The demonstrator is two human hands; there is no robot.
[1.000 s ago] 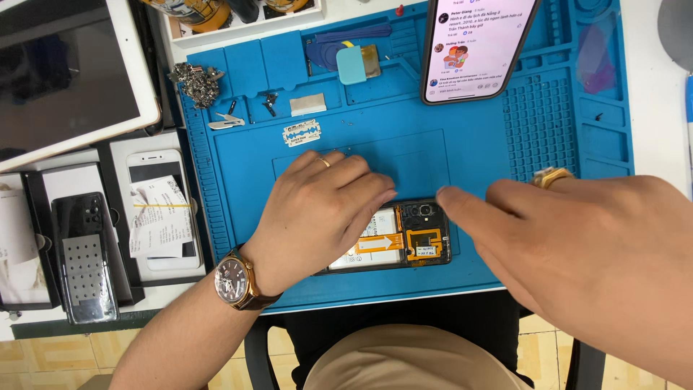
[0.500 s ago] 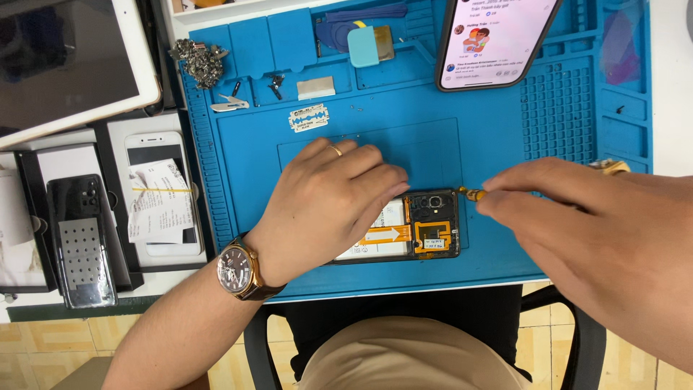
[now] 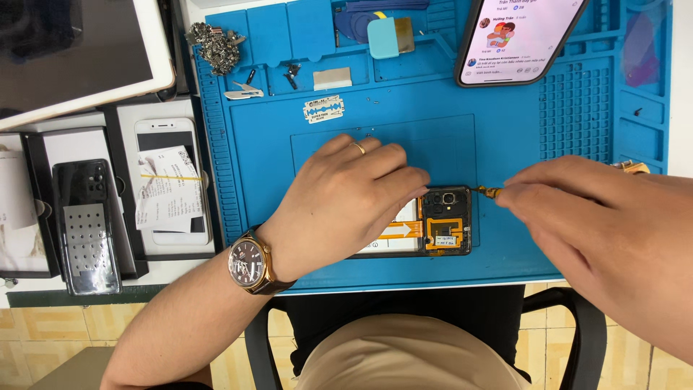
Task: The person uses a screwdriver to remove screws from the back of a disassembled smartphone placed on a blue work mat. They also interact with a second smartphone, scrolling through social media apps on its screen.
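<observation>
Opened phone point(image 3: 433, 227), back cover off, lies flat on blue mat point(image 3: 260, 144) near its front edge, centre. L hand point(image 3: 346, 206) w/ ring and wristwatch point(image 3: 250, 261) lies palm-down over the phone's left part, fingers curled shut on it, pinning it; R hand point(image 3: 606, 224) just right of phone, fingertips pinched on a thin screwdriver point(image 3: 488, 191), tip at phone's top-right corner. Razor blade point(image 3: 323, 110) behind phone on mat; lit phone point(image 3: 516, 36) far back-right; tablet point(image 3: 72, 50) and boxed phones point(image 3: 166, 180) off mat's left side.

mat centre point(image 3: 462, 144) open between razor blade point(image 3: 323, 110) and lit phone point(image 3: 521, 36), opened phone point(image 3: 433, 224) blocks near edge, boxed phones point(image 3: 108, 209) crowd left
</observation>
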